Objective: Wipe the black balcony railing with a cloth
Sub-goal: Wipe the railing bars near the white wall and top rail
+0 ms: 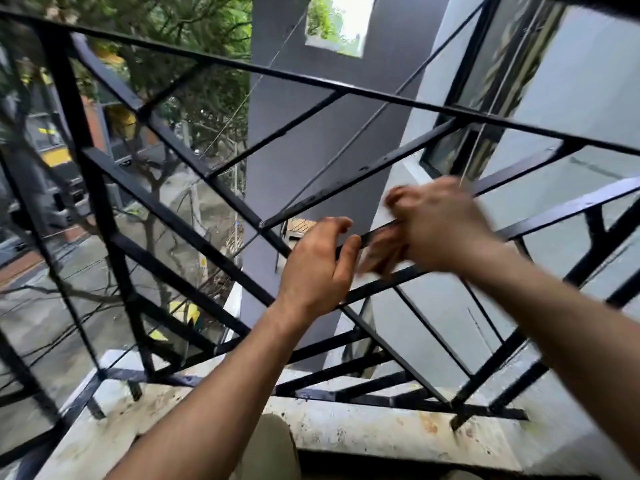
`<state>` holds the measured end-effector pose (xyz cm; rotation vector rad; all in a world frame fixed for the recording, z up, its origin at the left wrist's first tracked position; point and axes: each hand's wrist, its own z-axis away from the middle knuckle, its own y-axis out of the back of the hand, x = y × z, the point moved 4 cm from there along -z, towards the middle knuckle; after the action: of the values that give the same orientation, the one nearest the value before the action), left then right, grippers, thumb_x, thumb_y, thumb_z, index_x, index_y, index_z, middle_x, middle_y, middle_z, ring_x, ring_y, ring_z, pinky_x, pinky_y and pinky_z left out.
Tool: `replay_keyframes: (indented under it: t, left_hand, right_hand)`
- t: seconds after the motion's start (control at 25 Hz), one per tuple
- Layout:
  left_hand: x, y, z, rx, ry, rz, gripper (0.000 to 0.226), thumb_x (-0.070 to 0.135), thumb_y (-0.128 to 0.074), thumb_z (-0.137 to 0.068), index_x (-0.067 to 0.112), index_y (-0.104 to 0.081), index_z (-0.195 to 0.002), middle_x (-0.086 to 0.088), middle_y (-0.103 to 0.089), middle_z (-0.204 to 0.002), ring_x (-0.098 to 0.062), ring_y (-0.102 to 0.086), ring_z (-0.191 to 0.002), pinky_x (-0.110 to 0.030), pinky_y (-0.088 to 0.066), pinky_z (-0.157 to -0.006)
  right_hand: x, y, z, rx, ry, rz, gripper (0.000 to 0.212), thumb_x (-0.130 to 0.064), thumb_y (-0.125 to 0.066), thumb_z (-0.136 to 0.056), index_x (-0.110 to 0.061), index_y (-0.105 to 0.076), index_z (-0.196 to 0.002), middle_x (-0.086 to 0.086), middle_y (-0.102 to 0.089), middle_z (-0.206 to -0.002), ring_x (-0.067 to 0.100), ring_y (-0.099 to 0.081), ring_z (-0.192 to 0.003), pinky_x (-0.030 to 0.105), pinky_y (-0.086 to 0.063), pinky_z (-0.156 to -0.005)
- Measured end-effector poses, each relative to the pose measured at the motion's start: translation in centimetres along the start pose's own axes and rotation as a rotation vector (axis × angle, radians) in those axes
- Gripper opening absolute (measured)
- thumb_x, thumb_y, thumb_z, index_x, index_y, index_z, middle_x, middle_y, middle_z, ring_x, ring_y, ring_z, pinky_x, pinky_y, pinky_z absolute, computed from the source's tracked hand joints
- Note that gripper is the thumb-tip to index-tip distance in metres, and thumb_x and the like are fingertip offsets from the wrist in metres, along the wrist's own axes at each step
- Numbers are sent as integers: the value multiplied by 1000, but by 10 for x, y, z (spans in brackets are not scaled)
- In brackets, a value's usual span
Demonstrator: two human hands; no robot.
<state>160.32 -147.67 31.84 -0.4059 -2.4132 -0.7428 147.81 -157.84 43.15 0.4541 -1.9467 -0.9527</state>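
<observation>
A grey pillar (294,150) is rising at centre, a pale wall (588,81) with a window (502,64) filling the right, trees (190,29) overhanging a street (52,306) at left, a ledge (346,431) running below.

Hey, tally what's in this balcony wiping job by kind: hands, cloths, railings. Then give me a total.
Hands: 2, left hand with its grip on a bar, right hand blurred
Cloth: 1, the cloth under the right hand, blurred
Railing: 1, the black railing
Total: 4
</observation>
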Motion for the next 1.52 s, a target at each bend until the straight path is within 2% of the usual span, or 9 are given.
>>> replay_keyframes:
  t: [0.12,0.32,0.6,0.76,0.88,1.08,1.2,1.36,1.52]
  left_hand:
    - [7,-24,-14,-146,75,-46,61,60,-20,-102,19,-51,-135,-5,-64,-123,-26,-60,-111,-33,-42,-82]
    - [22,-34,-30,-160,73,79,70,74,-8,-92,27,-57,-111,-2,-70,-99,-29,-65,-94,-45,-51,-77]
    - [10,-28,-30,-78,256,335,77,80,-15,-91,19,-60,-107,-1,-71,-94,-23,-67,-92,-50,-54,-83]
    - [-11,20,-9,350,239,69,47,47,-35,-103,16,-65,-85,3,-67,-74,-21,-62,-71,-34,-42,-63]
    - [-49,40,28,583,479,99,42,41,-44,-102,13,-58,-74,2,-61,-65,-21,-56,-63,-37,-42,-62]
    - [-70,-11,32,132,705,648,28,43,-51,-103,15,-59,-103,-3,-69,-99,-15,-68,-88,-41,-56,-85]
    - [-77,-22,20,166,758,733,19,22,-47,-105,10,-58,-95,-15,-70,-88,-18,-73,-72,-45,-61,-79]
    - [-81,-29,22,166,776,712,21,22,-41,-106,9,-56,-99,-13,-68,-82,-14,-69,-66,-50,-60,-82]
    - [-76,-26,23,157,794,734,24,27,-42,-105,13,-57,-93,-6,-70,-75,-22,-70,-76,-50,-60,-80]
  right_hand:
    - [66,15,5,-51,-404,216,52,-59,-56,-78,-24,-69,-114,6,-64,-119,28,-59,-113,42,-40,-104]
    - [-7,-20,22,37,-69,-33,48,-39,-53,-85,-32,-54,-133,-2,-54,-135,22,-44,-132,48,-26,-109]
    - [50,4,26,64,-493,214,45,-39,-59,-83,-17,-66,-121,13,-58,-117,33,-50,-112,42,-36,-99]
    - [-134,-43,20,123,-47,-278,56,-31,-61,-84,-14,-59,-137,12,-60,-123,33,-49,-119,46,-32,-113]
    - [-156,-67,44,260,-9,-605,54,-24,-66,-88,-18,-55,-140,9,-60,-125,32,-54,-113,44,-45,-93]
    - [-140,-102,69,-285,-504,-1013,60,-39,-53,-92,-37,-39,-150,5,-62,-125,31,-63,-111,39,-51,-93]
    - [-166,-107,61,-315,-530,-1420,83,-50,-53,-72,-32,-38,-152,-3,-65,-125,18,-65,-110,35,-51,-101]
    - [-161,-100,89,-363,-421,-1099,74,-40,-56,-90,-50,-19,-154,3,-64,-107,31,-67,-99,37,-52,-82]
    - [-146,-97,50,-363,-472,-1134,32,-28,-51,-94,-36,-54,-126,0,-59,-91,18,-60,-78,31,-52,-68]
